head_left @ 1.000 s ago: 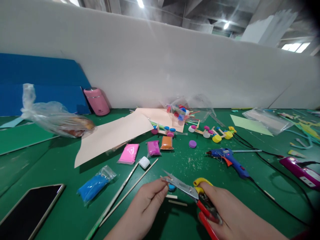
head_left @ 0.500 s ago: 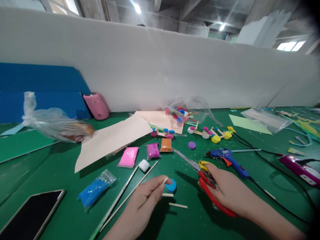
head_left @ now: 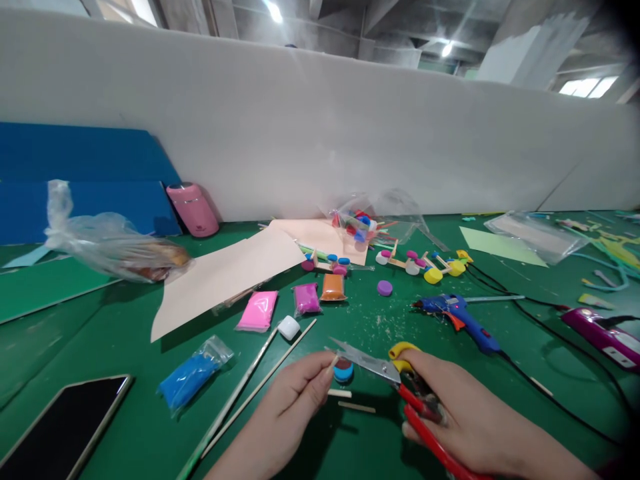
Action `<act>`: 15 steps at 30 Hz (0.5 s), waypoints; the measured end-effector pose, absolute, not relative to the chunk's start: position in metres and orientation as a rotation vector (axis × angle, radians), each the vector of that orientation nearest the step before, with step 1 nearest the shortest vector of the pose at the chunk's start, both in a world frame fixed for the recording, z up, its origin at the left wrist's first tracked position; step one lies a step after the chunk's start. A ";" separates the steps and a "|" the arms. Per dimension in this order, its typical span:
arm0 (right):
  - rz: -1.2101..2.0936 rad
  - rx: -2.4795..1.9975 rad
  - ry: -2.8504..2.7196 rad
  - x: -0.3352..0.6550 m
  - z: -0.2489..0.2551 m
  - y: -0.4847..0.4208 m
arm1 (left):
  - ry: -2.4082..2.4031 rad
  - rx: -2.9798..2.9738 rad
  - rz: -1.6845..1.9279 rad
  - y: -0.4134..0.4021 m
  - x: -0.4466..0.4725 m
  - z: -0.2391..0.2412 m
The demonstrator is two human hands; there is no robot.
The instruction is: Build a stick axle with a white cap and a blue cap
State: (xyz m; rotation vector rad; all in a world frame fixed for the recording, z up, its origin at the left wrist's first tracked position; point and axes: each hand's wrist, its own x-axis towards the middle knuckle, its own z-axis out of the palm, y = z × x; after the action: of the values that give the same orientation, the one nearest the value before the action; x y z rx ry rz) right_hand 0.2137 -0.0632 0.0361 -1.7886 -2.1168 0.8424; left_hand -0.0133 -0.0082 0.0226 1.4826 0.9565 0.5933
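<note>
L hand (head_left: 293,400) pinching short wood stick (head_left: 334,361), R hand (head_left: 453,417) gripping red scissors (head_left: 373,363), blade tips at stick, just above blue cap (head_left: 343,371), near front edge of green worktop (head_left: 380,327), glue gun (head_left: 457,313) behind

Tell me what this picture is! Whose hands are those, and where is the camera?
There is no machine here, just a person's two bare hands. The camera sits on that person's head and looks forward and down, so you see what they see. The left hand pinches a short stick. The right hand holds red and yellow scissors, with the blades pointing at the stick's tip. A blue cap lies just behind. On the green table there are also a blue glue gun, a pink packet, two long sticks and a dark phone.
</note>
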 end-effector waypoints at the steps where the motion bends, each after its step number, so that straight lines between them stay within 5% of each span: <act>1: 0.830 -1.791 -2.132 0.213 0.036 -0.063 | 0.953 1.499 0.592 -0.008 -0.013 0.023; 15: 0.891 -1.815 -2.189 0.213 0.035 -0.064 | 0.890 1.562 0.541 -0.009 -0.014 0.027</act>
State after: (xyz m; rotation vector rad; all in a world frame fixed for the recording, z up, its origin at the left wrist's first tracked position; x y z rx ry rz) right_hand 0.2128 -0.0640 0.0348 -1.8149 -2.1887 0.8911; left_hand -0.0139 -0.0085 0.0272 1.5620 0.8898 0.5412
